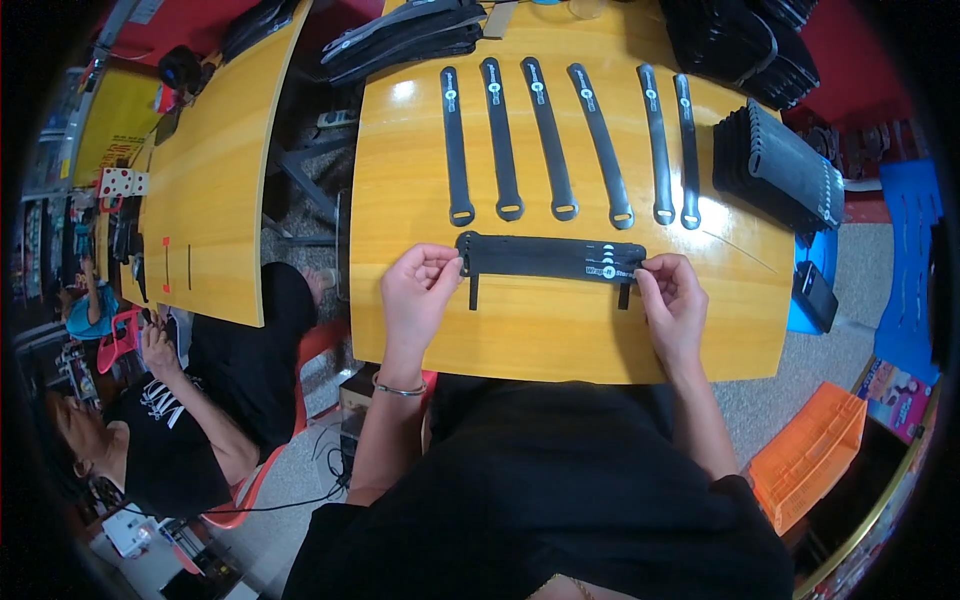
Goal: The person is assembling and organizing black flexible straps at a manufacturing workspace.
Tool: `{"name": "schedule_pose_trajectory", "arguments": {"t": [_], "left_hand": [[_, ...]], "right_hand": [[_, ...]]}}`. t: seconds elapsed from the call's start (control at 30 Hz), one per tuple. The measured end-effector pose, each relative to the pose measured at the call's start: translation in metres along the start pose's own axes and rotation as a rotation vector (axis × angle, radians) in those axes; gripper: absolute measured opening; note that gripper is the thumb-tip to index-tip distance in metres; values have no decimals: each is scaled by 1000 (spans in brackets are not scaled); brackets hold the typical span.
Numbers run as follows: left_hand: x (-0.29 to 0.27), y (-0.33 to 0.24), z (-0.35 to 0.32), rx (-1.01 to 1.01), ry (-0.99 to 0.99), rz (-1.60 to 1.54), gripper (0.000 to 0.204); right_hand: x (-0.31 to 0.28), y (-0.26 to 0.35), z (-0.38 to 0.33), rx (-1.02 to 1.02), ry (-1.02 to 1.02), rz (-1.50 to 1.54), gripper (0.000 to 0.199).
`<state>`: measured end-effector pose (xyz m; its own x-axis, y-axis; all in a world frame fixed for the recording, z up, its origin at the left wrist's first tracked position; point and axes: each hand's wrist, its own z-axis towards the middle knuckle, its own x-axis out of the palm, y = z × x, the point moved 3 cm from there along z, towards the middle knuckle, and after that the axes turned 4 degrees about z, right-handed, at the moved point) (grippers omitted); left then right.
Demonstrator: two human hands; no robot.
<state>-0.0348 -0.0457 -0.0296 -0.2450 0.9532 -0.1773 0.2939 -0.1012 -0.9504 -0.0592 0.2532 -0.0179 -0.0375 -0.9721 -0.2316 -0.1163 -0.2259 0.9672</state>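
Note:
My left hand (418, 295) pinches the left end of a flat black printed card (540, 257), close to a row of small holes. At its other end, my right hand (675, 308) grips the lower right corner between thumb and fingers. Out from under the card's lower edge stick two short dark strips (474, 292), one near each end. Beyond it lie several long black straps (548, 140) in a row, each with a rounded, slotted end toward me and a pale print near the far end.
A stack of black cards (775, 165) stands at the right of the yellow table (400, 330). Black bundles (745, 45) and a pile of straps (405, 45) lie at the back. An orange crate (808, 455) is at right; a seated person (190, 420) works at left.

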Motion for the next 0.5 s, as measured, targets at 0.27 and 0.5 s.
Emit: {"name": "schedule_pose_trajectory", "arguments": {"t": [0.27,0.5], "left_hand": [[1,-2,0,-17,-22,31,7],[1,-2,1,-18,-16,31,8]], "right_hand": [[2,-1,0,-45,-16,-5,11],[2,-1,1,2,-13,-23,11]]}}
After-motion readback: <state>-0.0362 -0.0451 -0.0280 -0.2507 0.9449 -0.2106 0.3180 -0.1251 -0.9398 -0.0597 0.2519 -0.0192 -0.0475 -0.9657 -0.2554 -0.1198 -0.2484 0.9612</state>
